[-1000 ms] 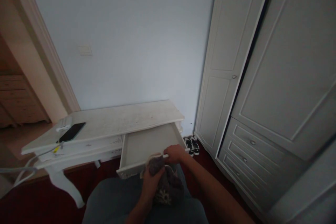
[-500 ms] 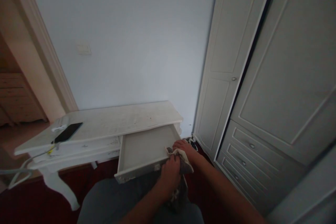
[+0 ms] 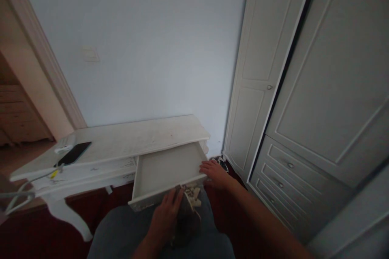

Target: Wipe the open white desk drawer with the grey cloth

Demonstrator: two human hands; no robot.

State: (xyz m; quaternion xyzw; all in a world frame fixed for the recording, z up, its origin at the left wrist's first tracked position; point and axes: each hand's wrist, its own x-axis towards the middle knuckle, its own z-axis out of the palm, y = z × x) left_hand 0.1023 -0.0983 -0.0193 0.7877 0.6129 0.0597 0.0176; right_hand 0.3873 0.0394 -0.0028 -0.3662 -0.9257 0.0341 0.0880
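A low white console table [image 3: 127,141] stands against the wall with its right drawer [image 3: 165,168] pulled out; the drawer looks bare inside. My right hand [image 3: 214,172] rests with fingers spread on the drawer's front right corner. My left hand [image 3: 165,216] presses a dark patterned cloth [image 3: 188,218] against the drawer's front, just below its edge, over my lap.
A black phone [image 3: 73,153] lies at the table's left end with a cable [image 3: 18,196] trailing off. A white wardrobe [image 3: 304,89] with lower drawers fills the right side. Shoes [image 3: 223,164] sit on the dark red floor beside it. A doorway opens at left.
My left hand with the cloth has moved from the drawer's right corner down and left to its front. My right hand now lies flat on the corner. The view has shifted slightly.
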